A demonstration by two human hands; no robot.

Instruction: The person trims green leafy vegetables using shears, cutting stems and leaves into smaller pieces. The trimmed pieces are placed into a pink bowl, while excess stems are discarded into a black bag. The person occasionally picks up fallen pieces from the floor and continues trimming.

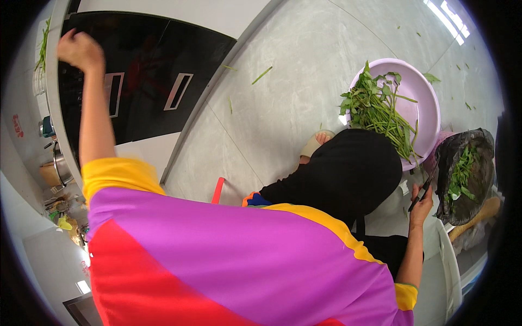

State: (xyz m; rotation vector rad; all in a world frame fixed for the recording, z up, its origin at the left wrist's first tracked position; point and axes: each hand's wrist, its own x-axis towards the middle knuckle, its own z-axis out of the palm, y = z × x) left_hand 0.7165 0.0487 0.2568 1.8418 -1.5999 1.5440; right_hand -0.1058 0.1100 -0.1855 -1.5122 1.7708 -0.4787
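Note:
At the upper left, my left hand [81, 51] is raised beside the counter edge, blurred, with its fingers partly curled; no object shows in it. My right hand [421, 203], low at the right, grips a slim black-handled tool [419, 197], perhaps a knife, angled towards a bin. Leafy green stems [377, 110] lie heaped in a pale purple plastic basin [428, 106] on the floor, some hanging over its rim. Just right of my right hand, a bin lined with a black plastic bag [446, 163] holds loose green leaves [463, 171].
A black-fronted cabinet [151, 45] runs along the left, below a counter [52, 81] bearing green stems [43, 45] and a metal pot [62, 163]. Cut stem pieces [262, 75] are scattered on the tiled floor [293, 53]. A red bar-like object [218, 190] is near my torso.

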